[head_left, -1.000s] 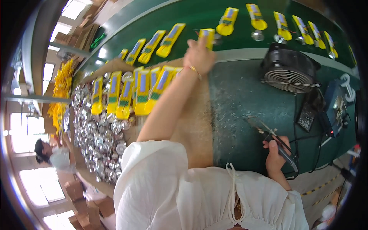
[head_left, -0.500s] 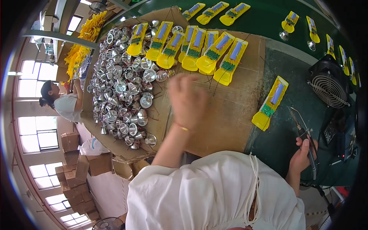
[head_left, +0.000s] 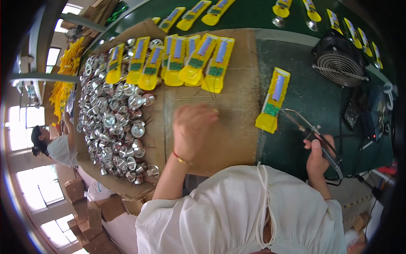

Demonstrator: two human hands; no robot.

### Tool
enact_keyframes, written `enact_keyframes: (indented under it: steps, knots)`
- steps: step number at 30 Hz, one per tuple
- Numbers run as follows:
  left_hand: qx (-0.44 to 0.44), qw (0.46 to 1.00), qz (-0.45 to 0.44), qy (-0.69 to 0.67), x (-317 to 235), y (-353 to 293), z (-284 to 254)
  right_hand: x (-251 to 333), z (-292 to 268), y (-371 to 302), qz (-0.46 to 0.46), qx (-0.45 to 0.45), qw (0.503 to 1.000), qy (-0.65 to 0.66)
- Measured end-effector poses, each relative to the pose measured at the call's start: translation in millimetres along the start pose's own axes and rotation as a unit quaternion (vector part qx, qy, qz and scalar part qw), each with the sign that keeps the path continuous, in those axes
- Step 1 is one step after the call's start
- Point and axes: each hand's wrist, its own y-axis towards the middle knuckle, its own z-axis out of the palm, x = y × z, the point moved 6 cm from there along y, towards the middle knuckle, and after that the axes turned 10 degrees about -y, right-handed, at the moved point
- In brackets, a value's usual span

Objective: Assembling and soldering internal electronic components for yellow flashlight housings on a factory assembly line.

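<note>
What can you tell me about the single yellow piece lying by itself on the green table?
The lone yellow piece is a long flat plastic-looking body with a pale strip along its middle and a green patch near its wider lower end. It lies tilted on the green table, just right of the cardboard sheet, untouched by either hand.

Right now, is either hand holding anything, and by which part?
The right hand grips a soldering iron by its handle. The left hand is blurred; no hold can be told.

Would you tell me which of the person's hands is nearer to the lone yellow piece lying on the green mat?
Right. The right hand, holding a soldering iron, sits just below-right of the lone yellow piece; the left hand is farther left, over the cardboard sheet.
</note>
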Motion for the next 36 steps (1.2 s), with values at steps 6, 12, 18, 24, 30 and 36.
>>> enact_keyframes:
  steps: [6, 12, 18, 24, 30, 36]
  knots:
    - [0.073, 0.975, -0.134, -0.159, -34.2, 5.8, 68.0, 10.1, 19.4, -6.4, -0.086, 0.116, 0.989, -0.034]
    - [0.090, 0.961, -0.185, -0.187, -37.9, 9.0, 91.4, 13.5, 16.8, -3.1, -0.096, 0.114, 0.986, -0.077]
    - [0.060, 0.950, -0.205, -0.229, -34.2, 6.4, 96.3, 8.3, 22.0, 0.0, -0.029, 0.089, 0.993, -0.076]
    - [0.062, 0.940, -0.226, -0.249, -32.2, 6.9, 97.9, 1.3, 28.5, 4.7, -0.019, 0.056, 0.998, -0.036]
    - [0.065, 0.946, -0.208, -0.241, -30.8, 8.9, 98.5, -6.6, 32.2, 4.7, 0.044, 0.075, 0.996, -0.013]
    - [0.068, 0.949, -0.197, -0.238, -31.0, 10.2, 98.5, -6.8, 30.3, 3.8, 0.058, 0.049, 0.997, 0.030]
